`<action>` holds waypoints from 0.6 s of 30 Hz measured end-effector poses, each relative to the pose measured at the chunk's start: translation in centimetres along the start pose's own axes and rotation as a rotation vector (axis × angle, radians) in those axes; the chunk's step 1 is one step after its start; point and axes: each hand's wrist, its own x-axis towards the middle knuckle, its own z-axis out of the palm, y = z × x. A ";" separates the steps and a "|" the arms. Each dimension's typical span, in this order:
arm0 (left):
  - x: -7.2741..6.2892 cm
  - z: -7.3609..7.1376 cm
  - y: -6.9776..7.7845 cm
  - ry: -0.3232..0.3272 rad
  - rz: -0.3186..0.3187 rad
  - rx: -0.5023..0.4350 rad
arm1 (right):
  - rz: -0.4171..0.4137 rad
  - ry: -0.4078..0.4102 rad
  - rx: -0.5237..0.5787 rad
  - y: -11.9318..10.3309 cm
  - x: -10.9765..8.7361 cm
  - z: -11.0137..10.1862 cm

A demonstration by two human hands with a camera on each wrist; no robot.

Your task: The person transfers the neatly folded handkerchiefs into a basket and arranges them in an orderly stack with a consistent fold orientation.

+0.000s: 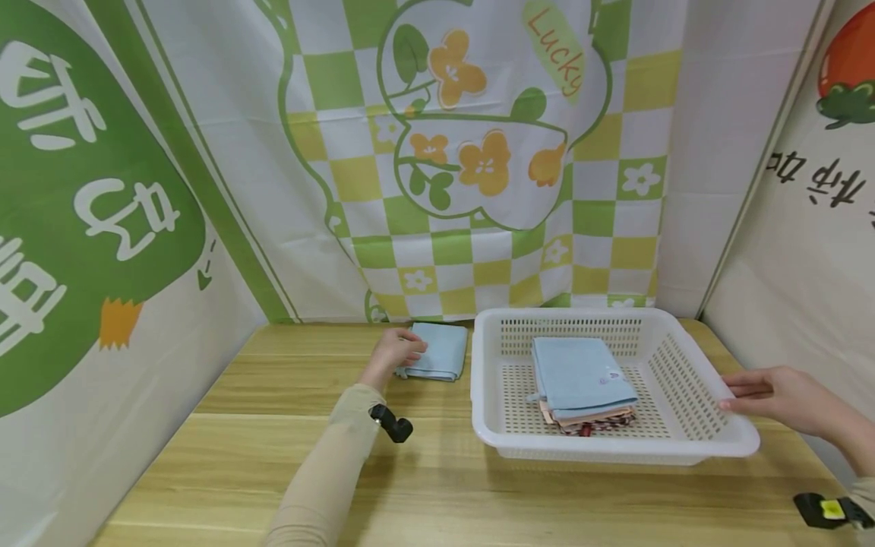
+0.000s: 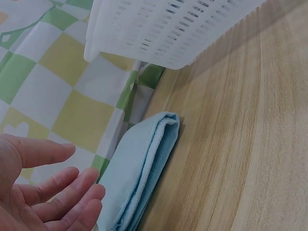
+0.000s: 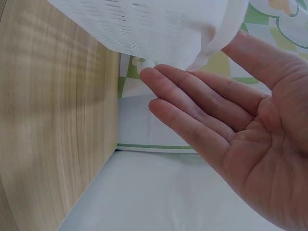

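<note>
A folded light blue towel (image 1: 440, 351) lies at the back of the table, left of a white basket (image 1: 487, 437). My left hand (image 1: 399, 351) is at the towel's left edge, its fingers loosely bent and apart from the thumb; in the left wrist view nothing sits between them. Whether the fingertips touch the cloth I cannot tell. Inside the basket, another folded light blue towel (image 1: 581, 372) tops a stack with peach and dark patterned cloths (image 1: 601, 424) below. My right hand (image 1: 786, 399) is at the basket's right rim, fingers extended; the rim hides the thumb tip.
The wooden table (image 1: 273, 441) ends at a checked green and yellow curtain (image 1: 492, 251) behind. Printed cloth walls (image 1: 225, 327) stand on both sides. Each wrist carries a small black camera (image 1: 391, 423).
</note>
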 end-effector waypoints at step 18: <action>0.6 -0.6 -1.6 0.081 0.022 -0.019 | 0.007 -0.003 0.013 -0.2 -0.1 0.0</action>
